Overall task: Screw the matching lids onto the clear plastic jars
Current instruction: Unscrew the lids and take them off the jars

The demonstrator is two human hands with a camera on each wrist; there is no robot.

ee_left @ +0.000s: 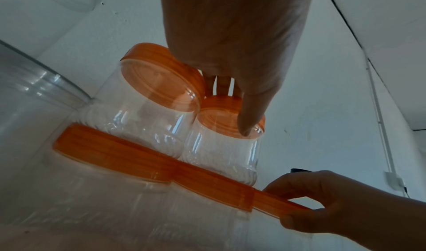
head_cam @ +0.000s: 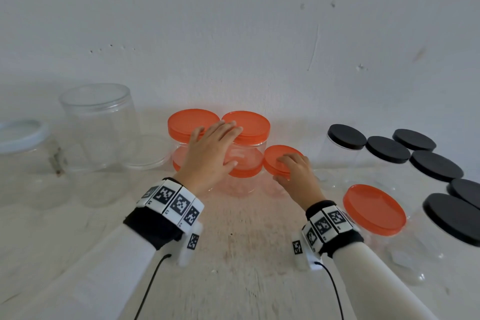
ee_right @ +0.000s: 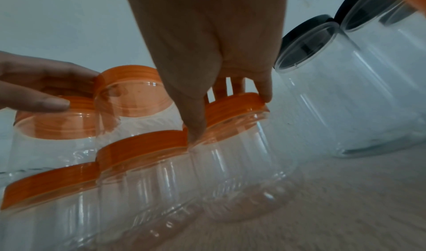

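Note:
Several small clear jars with orange lids stand bunched at the middle of the table. My right hand grips the orange lid of the rightmost jar of the bunch, thumb on the near rim and fingers over the far rim; in the right wrist view that hand holds the same lid on its clear jar. My left hand lies with straight fingers over the back right jar's lid, thumb by its front. In the left wrist view the left thumb touches that lid's rim.
Several clear jars with black lids crowd the right side. One more orange-lidded jar stands by my right wrist. At the left are a tall clear jar, a loose clear lid and a white-rimmed jar. A white wall stands close behind.

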